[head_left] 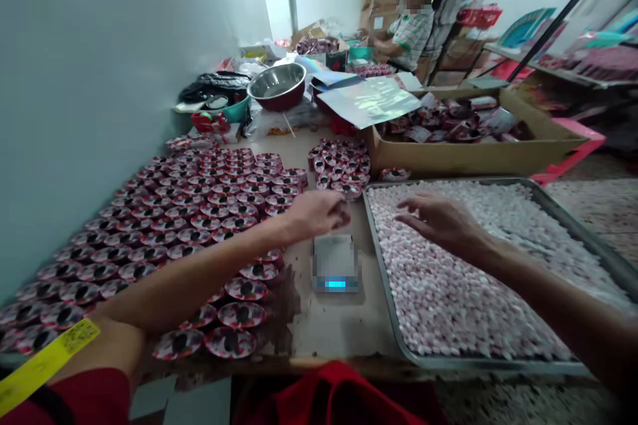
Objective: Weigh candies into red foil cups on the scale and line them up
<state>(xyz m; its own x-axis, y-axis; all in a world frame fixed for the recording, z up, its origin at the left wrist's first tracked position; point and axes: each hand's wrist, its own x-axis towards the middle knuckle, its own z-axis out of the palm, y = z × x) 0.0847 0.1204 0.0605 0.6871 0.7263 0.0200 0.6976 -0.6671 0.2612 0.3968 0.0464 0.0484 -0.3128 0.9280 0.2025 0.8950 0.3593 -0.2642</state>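
My left hand [321,214] hovers just beyond a small digital scale [335,257] with a lit blue display. Its fingers are curled in, and whatever they hold, if anything, cannot be made out. Over the left part of a large metal tray [393,309] is my right hand [441,218], its fingers stretched out and thumb apart, with nothing visible in it. Small whitish-pink pellets [463,305] fill the tray. Rows of red patterned oval containers [242,315] with dark openings on top cover the table left of the scale, and my left forearm passes above them.
Behind the tray, a cardboard box [413,161] holds more patterned containers. A stack of containers [343,163] stands beyond my left hand. Farther back are a metal bowl [276,86], shiny sheets [369,101] and a seated co-worker [411,33]. A wall [100,80] bounds the left.
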